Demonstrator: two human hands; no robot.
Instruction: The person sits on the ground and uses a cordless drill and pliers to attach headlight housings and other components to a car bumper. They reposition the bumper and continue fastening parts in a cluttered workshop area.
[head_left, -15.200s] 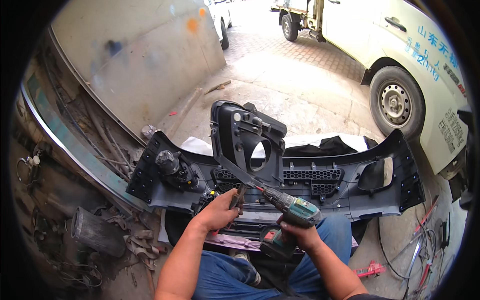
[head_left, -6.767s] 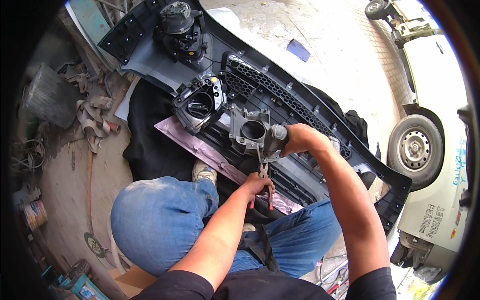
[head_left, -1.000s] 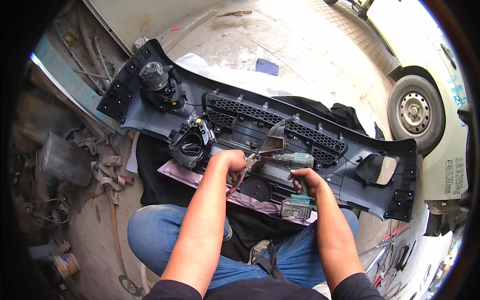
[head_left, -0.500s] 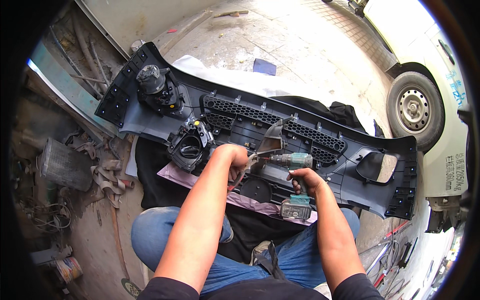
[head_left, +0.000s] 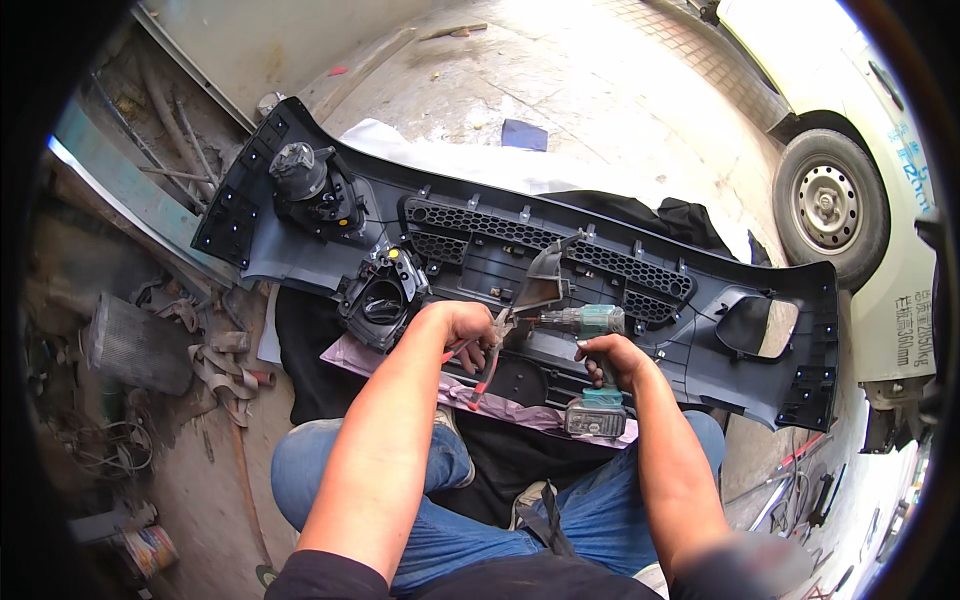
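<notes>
My left hand [head_left: 468, 325] is closed round a pair of pliers [head_left: 484, 380] with red-tipped handles spread apart. The jaws of the pliers meet the lower end of a grey bracket-like piece [head_left: 541, 283], which stands up over the black car bumper [head_left: 690, 375]. Gripped by its handle in my right hand [head_left: 615, 358] is a green cordless drill [head_left: 598, 320], its battery [head_left: 595, 417] hanging below. The drill points left, its bit close to the bracket-like piece and the pliers; whether it touches is too small to tell. The bumper lies across in front of my knees.
A lamp unit [head_left: 302, 178] and a round black housing [head_left: 380, 297] sit at the bumper's left. Pink sheeting [head_left: 350, 358] and black cloth [head_left: 305, 360] lie underneath. A vehicle wheel [head_left: 826, 205] is at far right, a mesh cylinder [head_left: 140, 342] at left.
My left hand has loosened, and the pliers' handles have spread wider, one swinging down toward me. The drill stays almost in place. The whole view has shifted slightly.
</notes>
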